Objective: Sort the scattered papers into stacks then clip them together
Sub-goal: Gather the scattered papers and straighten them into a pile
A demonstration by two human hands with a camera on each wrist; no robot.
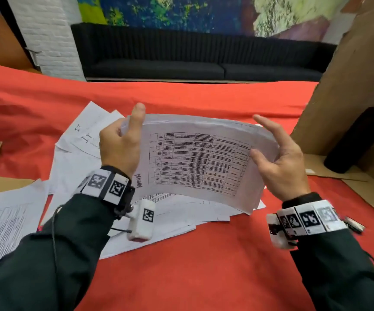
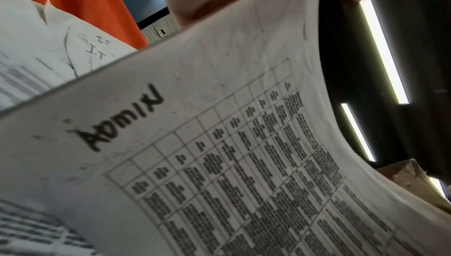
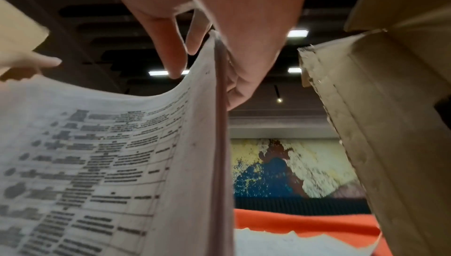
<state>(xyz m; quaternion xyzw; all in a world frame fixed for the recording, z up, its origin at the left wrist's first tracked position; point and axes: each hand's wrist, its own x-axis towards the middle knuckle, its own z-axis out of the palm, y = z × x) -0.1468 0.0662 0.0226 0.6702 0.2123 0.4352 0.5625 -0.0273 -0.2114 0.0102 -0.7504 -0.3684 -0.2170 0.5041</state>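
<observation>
Held stack of papers (image 1: 204,158): thin white sheets, printed table on top, handwritten "ADMIN" near the left end; being held above the table, long axis running left to right, sagging in the middle. Left hand (image 1: 121,147) is gripping the left end, thumb over the top sheet. Right hand (image 1: 280,160) is pinching the right edge, thumb in front, fingers behind. Loose papers (image 1: 73,162) are lying scattered beneath on the red cloth (image 1: 204,265). A cardboard box (image 1: 350,86) and dark cylinder (image 1: 361,140) are standing right. A black sofa (image 1: 192,57) is sitting beyond.
</observation>
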